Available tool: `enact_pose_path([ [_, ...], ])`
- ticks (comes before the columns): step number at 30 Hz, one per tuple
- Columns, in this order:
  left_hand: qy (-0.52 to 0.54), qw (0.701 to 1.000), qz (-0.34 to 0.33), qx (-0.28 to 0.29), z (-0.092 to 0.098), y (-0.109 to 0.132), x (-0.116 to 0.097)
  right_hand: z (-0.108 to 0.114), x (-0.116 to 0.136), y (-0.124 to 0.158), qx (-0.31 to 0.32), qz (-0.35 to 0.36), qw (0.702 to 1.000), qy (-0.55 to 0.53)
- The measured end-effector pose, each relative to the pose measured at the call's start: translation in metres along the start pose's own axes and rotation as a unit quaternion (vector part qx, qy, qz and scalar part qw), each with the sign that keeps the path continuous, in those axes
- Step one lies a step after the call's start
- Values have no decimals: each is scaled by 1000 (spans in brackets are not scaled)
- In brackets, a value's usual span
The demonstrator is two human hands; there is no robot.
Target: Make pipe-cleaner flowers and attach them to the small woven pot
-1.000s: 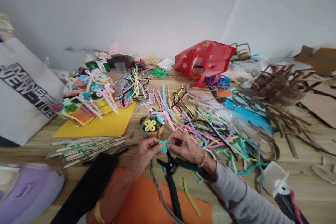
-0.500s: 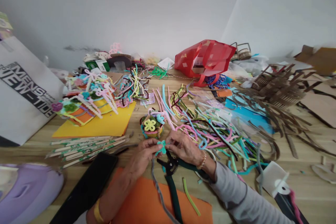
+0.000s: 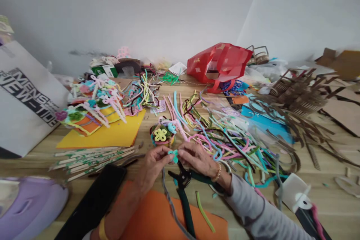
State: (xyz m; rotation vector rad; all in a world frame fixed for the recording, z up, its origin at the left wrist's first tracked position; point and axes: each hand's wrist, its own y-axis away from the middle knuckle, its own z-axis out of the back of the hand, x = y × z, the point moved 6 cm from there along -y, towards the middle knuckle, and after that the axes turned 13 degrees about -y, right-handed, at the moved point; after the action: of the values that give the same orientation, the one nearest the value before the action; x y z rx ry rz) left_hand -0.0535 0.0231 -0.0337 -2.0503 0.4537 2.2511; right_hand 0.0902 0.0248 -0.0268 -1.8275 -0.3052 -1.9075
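Between my two hands is a small turquoise pipe-cleaner flower (image 3: 173,155), its looped petals showing. My left hand (image 3: 155,159) pinches its left side with thumb and forefinger. From the other side, the fingers of my right hand (image 3: 198,157) close on its right edge. Just below lie pliers (image 3: 184,178) with dark green handles, partly under my right wrist. Beyond my hands stands a little pot-shaped piece (image 3: 163,133) decorated with a yellow flower and other fuzzy pieces. A grey pipe cleaner (image 3: 170,200) runs down over the orange sheet (image 3: 152,213).
Loose pipe cleaners (image 3: 225,135) spread across the middle and right. To the left are a yellow sheet (image 3: 95,137) bearing decorated pieces, wrapped sticks (image 3: 92,159), a black phone-like slab (image 3: 92,198) and a white bag (image 3: 25,97). A red bag (image 3: 202,63) lies at the back; brown baskets (image 3: 300,93) stand right.
The turquoise flower has turned slightly between my fingers, its petals now facing differently. Both hands stay in nearly the same place, and the surroundings look unchanged.
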Motion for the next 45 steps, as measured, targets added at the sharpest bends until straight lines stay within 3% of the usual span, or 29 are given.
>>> enact_pose_path([
  [4, -98, 993, -66, -28, -1, 2, -8, -2, -19, -3, 19, -95, 986, -137],
  [10, -183, 963, -185, -67, -3, 6, -15, -4, -22, -5, 33, -138, 963, -227],
  [14, -163, 978, -118, -59, -2, 4, -7, -3, -16, -5, 35, -126, 966, -225],
  [20, 3, 1000, 12, -5, -6, 2, 3, -1, -8, -1, 16, -39, 993, -114],
  [22, 67, 997, 44, 7, -8, 1, 8, 0, 1, 0, 8, 14, 1000, -20],
  [25, 162, 982, 93, 30, -11, 0, 21, -4, 17, 0, 12, 105, 987, 123],
  [29, 228, 966, 111, 44, -14, -3, 30, -6, 23, 0, 7, 157, 971, 178],
  [32, 222, 971, 83, 43, -14, -4, 24, -1, 18, 0, -26, 124, 983, 136],
  [38, 157, 986, 56, 25, -9, -3, 9, 4, -4, -1, -40, -28, 998, -35],
  [45, 27, 999, 40, -7, -4, -2, 10, 2, -7, -1, -34, -46, 996, -68],
])
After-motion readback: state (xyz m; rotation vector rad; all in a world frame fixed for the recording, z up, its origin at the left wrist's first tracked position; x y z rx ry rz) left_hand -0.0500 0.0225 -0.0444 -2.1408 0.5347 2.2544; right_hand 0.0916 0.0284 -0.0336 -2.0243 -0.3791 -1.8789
